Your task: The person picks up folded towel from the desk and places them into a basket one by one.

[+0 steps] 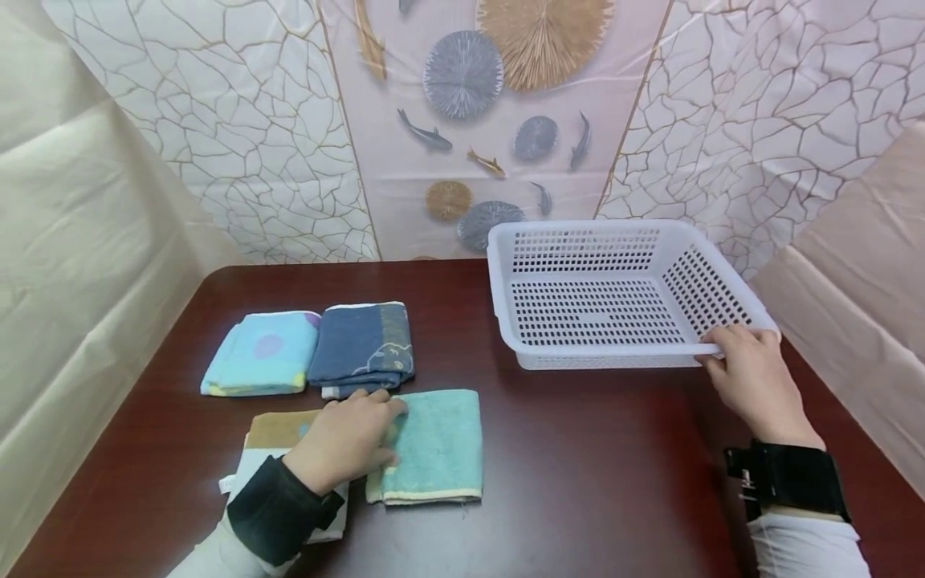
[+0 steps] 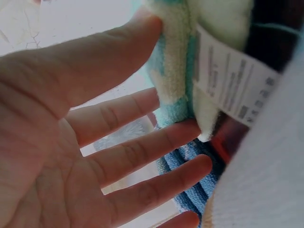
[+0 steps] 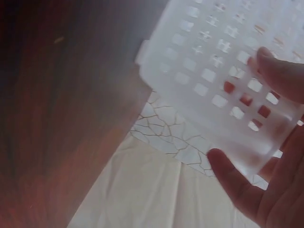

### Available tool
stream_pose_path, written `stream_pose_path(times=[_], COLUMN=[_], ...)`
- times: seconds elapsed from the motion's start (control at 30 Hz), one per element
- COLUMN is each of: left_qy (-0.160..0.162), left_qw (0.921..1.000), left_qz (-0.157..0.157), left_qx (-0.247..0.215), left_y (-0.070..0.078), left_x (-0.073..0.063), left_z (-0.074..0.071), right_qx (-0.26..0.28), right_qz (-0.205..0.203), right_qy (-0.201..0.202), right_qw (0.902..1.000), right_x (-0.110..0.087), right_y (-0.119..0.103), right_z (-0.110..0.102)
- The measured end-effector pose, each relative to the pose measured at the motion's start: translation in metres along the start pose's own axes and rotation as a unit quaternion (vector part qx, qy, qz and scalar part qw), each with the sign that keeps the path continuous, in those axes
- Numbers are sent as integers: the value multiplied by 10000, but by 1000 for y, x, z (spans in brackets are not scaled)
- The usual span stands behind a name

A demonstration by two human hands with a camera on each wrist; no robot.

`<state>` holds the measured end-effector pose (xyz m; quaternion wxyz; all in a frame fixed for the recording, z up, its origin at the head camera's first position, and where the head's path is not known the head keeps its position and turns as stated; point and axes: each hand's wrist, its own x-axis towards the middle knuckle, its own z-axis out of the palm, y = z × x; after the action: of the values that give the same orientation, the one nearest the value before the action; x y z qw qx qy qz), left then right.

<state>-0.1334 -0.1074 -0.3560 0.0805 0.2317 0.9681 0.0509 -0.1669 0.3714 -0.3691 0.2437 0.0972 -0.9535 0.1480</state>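
Observation:
My left hand [image 1: 347,437] reaches over a folded white-and-brown towel [image 1: 273,432], its fingers at the left edge of a folded green towel [image 1: 437,445]. In the left wrist view, the thumb touches the layered towel edge [image 2: 173,66] and the other fingers extend fairly straight beside it. At the right, my right hand [image 1: 755,381] grips the near right corner of a white perforated plastic basket [image 1: 600,351]. Fingers lie over its rim, and the right wrist view shows the thumb against the perforated wall [image 3: 209,76].
Behind the left hand lie a folded light blue towel [image 1: 260,357] and a folded dark blue towel [image 1: 361,345], side by side. All rest on a dark red-brown table [image 1: 578,466]. Patterned cloth [image 1: 260,120] hangs behind, with pale drapes [image 1: 87,265] along the sides.

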Motion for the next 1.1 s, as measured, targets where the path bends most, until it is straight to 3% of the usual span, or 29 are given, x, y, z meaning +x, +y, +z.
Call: stream_pose_path(times=[0.2, 0.4, 0.67, 0.8, 1.1], left_qy=[1, 204, 313, 397, 265], left_qw=[9999, 9994, 9992, 9988, 9993], left_qz=[131, 267, 201, 154, 218], left_qx=[75, 88, 156, 260, 169], left_y=[5, 4, 8, 13, 32], left_x=[0, 6, 4, 5, 7], left_z=[1, 1, 7, 9, 9], right_qx=[-9, -9, 40, 30, 94], right_qz=[37, 156, 102, 173, 208], right_qy=[-57, -143, -110, -138, -191], right_qw=[10000, 9998, 9999, 9998, 9996], right_x=[0, 4, 2, 2, 2], right_y=[1, 1, -1, -1, -1], right_z=[-5, -9, -4, -5, -3])
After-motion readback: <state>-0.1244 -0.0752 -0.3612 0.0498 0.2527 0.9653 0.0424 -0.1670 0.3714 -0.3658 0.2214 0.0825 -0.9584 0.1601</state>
